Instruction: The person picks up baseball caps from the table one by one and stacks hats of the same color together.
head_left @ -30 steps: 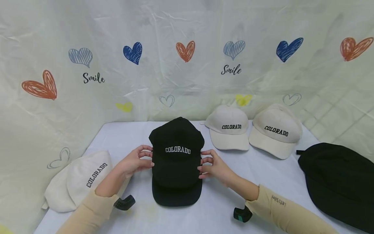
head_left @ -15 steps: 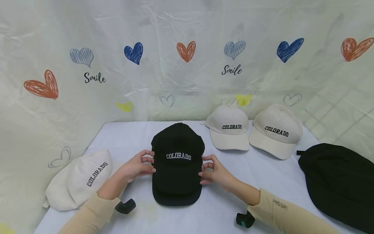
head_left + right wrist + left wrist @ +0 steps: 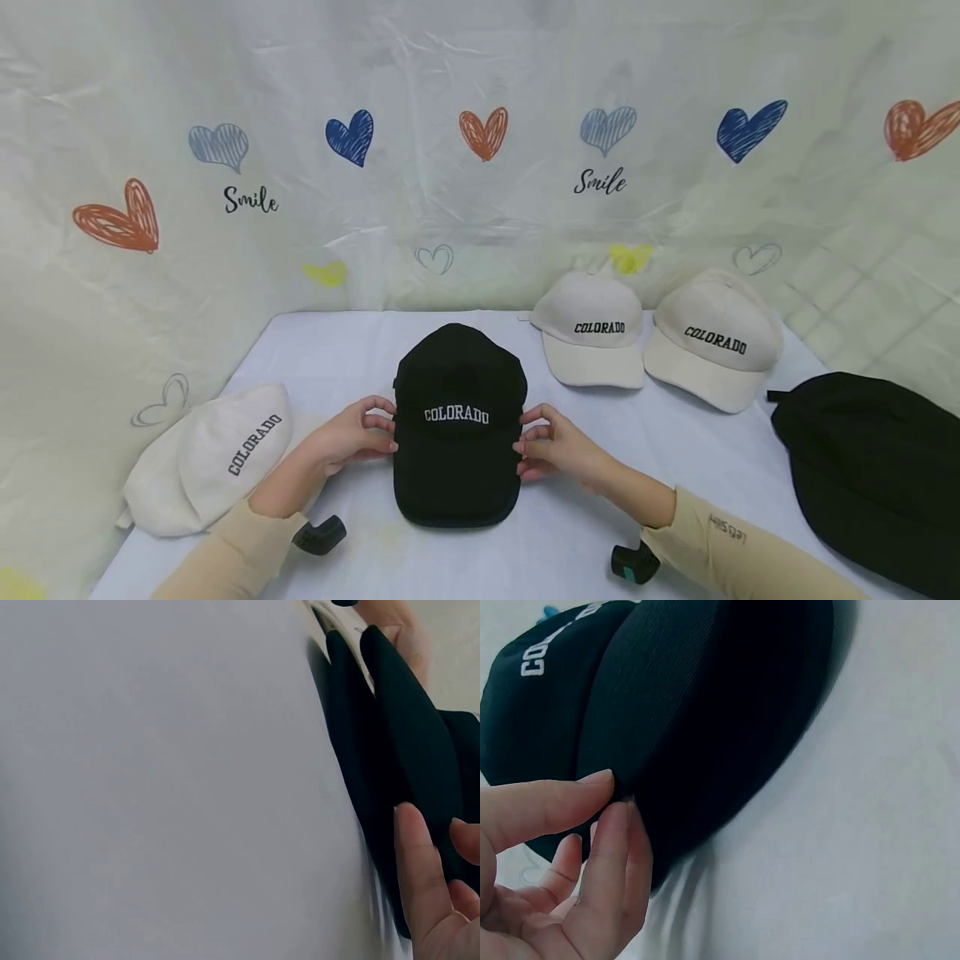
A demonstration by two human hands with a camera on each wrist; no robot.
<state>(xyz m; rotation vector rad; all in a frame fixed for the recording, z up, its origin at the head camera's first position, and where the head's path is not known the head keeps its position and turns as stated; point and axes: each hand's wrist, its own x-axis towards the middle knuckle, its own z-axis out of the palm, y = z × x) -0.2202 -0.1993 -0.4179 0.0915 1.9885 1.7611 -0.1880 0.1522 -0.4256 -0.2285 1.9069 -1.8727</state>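
Note:
A black baseball cap (image 3: pixel 457 462) with white COLORADO lettering is at mid-table, its brim toward me. My left hand (image 3: pixel 352 435) pinches its brim at the left edge between thumb and fingers. At the right edge, my right hand (image 3: pixel 558 447) grips the same brim. The right wrist view shows two brims: the gripped cap's upper brim (image 3: pixel 416 742) and, just below it with a narrow gap, a second black cap's lower brim (image 3: pixel 346 727) close to the table. From the head view the lower cap is almost wholly hidden.
Two cream caps (image 3: pixel 592 329) (image 3: pixel 716 342) stand side by side at the back right. Stacked white caps (image 3: pixel 217 462) lie at the left, partly behind my left forearm. Another black cap (image 3: pixel 870 475) sits at the right edge. A white cloth covers the table (image 3: pixel 420 567).
The held black cap has come down and toward me, both hands moving with it. Its brim now covers the lower brim that showed beneath it. The other caps have stayed put.

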